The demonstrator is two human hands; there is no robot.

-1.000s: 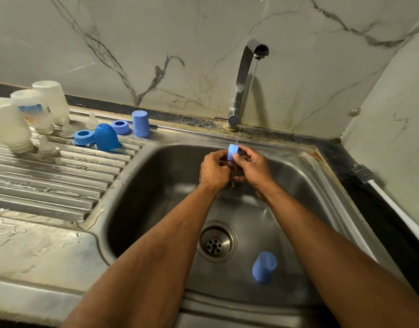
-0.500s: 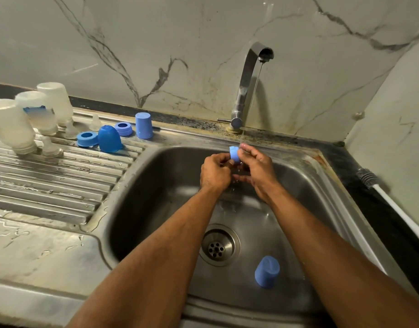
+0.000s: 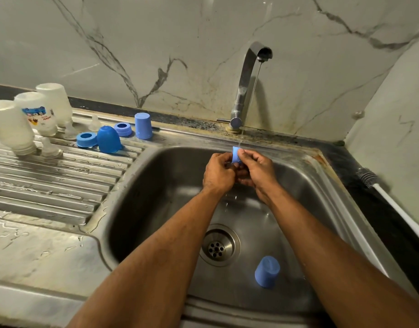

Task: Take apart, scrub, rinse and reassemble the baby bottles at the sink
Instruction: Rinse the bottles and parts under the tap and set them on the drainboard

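Over the sink (image 3: 305, 185), both the left hand (image 3: 219, 172) and right hand (image 3: 257, 170) pinch a small blue ring (image 3: 236, 155) under the tap (image 3: 245, 86) and its thin stream; a blue cap (image 3: 267, 271) lies in the basin, three bottles (image 3: 35, 112) upside down on the drainer

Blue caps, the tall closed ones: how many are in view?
3: two on the drainboard, a darker domed one and a lighter one by the back edge; one in the sink near the drain.
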